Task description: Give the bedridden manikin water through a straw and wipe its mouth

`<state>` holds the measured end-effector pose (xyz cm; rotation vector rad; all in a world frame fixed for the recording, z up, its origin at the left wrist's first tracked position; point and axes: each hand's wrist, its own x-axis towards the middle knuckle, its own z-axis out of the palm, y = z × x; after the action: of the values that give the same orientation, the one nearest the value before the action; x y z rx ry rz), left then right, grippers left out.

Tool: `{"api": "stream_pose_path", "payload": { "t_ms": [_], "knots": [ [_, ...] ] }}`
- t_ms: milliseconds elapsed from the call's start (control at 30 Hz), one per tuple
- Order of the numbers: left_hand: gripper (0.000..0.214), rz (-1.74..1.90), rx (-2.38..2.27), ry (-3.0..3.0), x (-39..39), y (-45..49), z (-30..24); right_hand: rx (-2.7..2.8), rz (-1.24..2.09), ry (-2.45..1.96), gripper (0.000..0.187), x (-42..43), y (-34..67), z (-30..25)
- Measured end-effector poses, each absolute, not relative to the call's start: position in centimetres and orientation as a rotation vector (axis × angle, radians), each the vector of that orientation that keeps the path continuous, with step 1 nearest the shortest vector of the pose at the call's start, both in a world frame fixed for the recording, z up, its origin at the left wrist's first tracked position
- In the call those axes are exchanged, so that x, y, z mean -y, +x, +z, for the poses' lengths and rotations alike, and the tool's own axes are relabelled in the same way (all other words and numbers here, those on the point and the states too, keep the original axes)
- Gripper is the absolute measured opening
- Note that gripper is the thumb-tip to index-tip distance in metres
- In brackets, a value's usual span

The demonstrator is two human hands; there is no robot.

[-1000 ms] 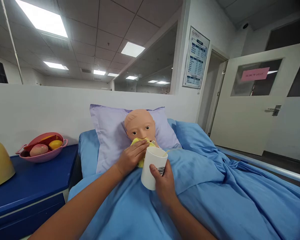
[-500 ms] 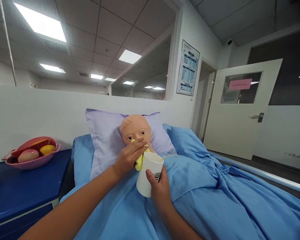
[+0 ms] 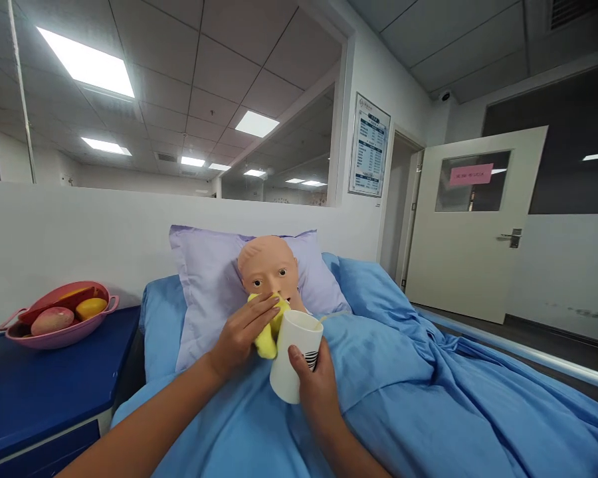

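Observation:
A manikin's head (image 3: pixel 269 262) rests on a lavender pillow (image 3: pixel 204 285), its body under a blue quilt (image 3: pixel 389 358). My left hand (image 3: pixel 242 332) is closed on a yellow cloth (image 3: pixel 266 342) at the manikin's mouth and cheek; the fingers lie over the cloth and hide part of the lower face. In my right hand (image 3: pixel 316 382) is a white cup (image 3: pixel 289 362) with black stripes, tilted, its rim just below the manikin's chin. The cup's inside is mostly out of sight. Cloth and cup are side by side.
To the left, a pink basket (image 3: pixel 62 337) of fruit stands on a blue bedside cabinet (image 3: pixel 94 372). A metal bed rail (image 3: pixel 528 348) runs along the right. Behind it a door (image 3: pixel 458 259) stands ajar, with a pink sign (image 3: pixel 471 174) on its window.
My left hand has drawn the yellow cloth down and to the left across the manikin's face, uncovering the nose. The right hand still holds the cup near the chin. The view has shifted slightly.

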<state>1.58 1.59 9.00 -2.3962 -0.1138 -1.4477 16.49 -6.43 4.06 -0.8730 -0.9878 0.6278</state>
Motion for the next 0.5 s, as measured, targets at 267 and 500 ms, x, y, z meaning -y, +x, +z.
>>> {"api": "stream_pose_path", "payload": {
  "t_ms": [267, 500],
  "knots": [
    [0.043, -1.340, 0.039, -2.408, -2.1, 3.7, 10.4, 0.940, 0.653, -0.896, 0.053, 6.0, 16.7, 3.8],
    [0.044, -1.136, 0.209, -2.532, -3.7, 1.7, 5.4, 0.912, 0.715, -0.914, 0.058, 6.3, 16.5, 4.0]
  ]
}}
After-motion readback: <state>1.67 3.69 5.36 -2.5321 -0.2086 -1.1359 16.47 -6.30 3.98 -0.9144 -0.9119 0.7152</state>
